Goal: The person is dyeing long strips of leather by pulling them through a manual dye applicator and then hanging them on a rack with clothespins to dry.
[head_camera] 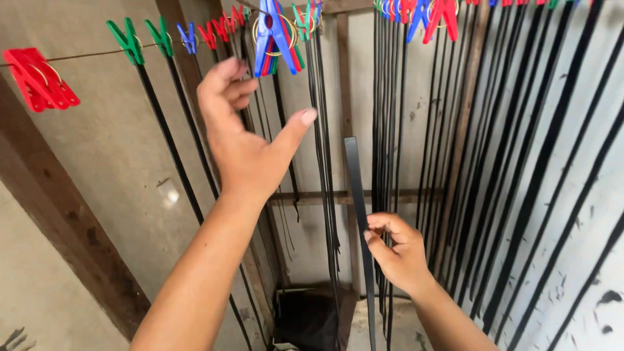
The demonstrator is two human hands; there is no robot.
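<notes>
Under the wire [91, 55] strung across the wall, the left hand [244, 140] was raised with fingers curled loosely and thumb spread wide, holding nothing. Its fingertips sat just beside a bunch of blue, red and green pegs [278, 36] clipped on the wire, close to the thin black strips hanging there. The right hand [398, 250] was lower, pinching a loose black strip [355, 195] between thumb and fingertips. That strip stood nearly upright; its squared top edge rose free in the gap between two hanging groups, and its lower end ran down past the hand toward the bottom of the view.

Left of the raised hand, two green pegs [144, 39] each held one strip, well apart from each other, with bare wall between them. A red peg [40, 78] hung alone further left. On the right, the hanging strips [455, 162] were crowded, leaving little room. A wooden post [62, 214] slanted along the left wall, and a horizontal batten [325, 195] crossed behind the strips.
</notes>
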